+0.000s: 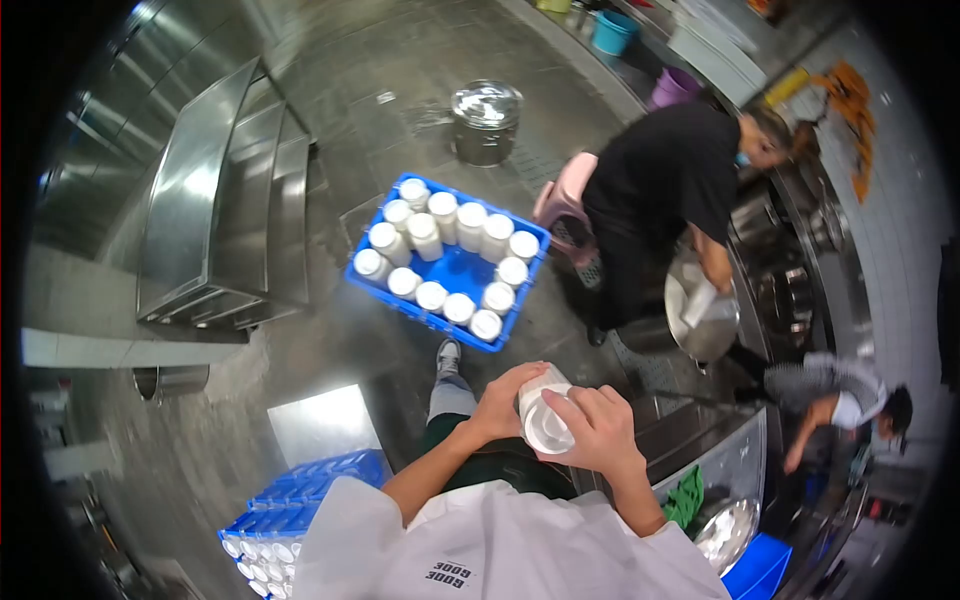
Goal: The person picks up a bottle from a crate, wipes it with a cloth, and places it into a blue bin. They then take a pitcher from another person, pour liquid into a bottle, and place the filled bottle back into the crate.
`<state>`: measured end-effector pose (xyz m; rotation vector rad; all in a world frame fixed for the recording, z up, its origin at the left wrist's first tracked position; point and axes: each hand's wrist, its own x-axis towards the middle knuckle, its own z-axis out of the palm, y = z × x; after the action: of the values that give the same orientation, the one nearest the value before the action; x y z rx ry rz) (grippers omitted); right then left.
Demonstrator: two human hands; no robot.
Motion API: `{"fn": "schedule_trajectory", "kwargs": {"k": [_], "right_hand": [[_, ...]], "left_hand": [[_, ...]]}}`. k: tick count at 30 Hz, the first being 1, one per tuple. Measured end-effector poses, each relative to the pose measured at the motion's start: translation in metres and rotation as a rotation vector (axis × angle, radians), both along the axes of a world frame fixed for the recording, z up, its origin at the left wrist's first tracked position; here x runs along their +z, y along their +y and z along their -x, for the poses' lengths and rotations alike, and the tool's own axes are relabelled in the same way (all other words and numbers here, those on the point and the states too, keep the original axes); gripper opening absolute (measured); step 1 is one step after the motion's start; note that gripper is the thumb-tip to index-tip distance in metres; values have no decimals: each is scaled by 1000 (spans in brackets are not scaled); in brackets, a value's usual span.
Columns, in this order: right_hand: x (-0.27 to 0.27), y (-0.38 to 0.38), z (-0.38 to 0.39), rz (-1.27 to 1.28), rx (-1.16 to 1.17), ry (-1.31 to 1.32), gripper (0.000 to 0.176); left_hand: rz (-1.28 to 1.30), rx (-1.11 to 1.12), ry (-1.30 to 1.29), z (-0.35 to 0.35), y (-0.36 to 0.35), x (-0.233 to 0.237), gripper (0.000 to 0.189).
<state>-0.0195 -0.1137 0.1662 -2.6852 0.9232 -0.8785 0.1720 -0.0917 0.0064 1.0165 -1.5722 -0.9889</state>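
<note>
In front of my body I hold a white plastic jar [545, 418], its round end tilted up toward me. My left hand [504, 402] is wrapped around the jar's left side. The fingers of my right hand [597, 422] close over its right side, with the thumb at the round end. Just beyond my hands, a blue crate [460, 265] stands on the floor. Several white lidded jars [424, 235] line its sides, and part of its bottom shows bare in the middle.
Stacked blue crates [310, 478] with white jars are at lower left. A steel shelf unit [200, 190] stands left, a lidded steel pot [486, 122] ahead. To the right a person in black [660, 165] bends over a large metal basin [700, 335]; another person [835, 400] is farther right.
</note>
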Motion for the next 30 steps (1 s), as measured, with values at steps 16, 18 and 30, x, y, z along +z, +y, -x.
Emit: {"fn": "schedule_trajectory", "kwargs": {"k": [16, 18, 30], "right_hand": [[-55, -186, -217, -319, 220, 388, 88], [-36, -190, -236, -287, 82, 371, 90], [-99, -205, -299, -465, -485, 309, 101]], "left_hand": [[25, 521, -108, -178, -124, -98, 79], [0, 603, -80, -174, -130, -100, 79], [-6, 1013, -128, -134, -179, -153, 66]]}}
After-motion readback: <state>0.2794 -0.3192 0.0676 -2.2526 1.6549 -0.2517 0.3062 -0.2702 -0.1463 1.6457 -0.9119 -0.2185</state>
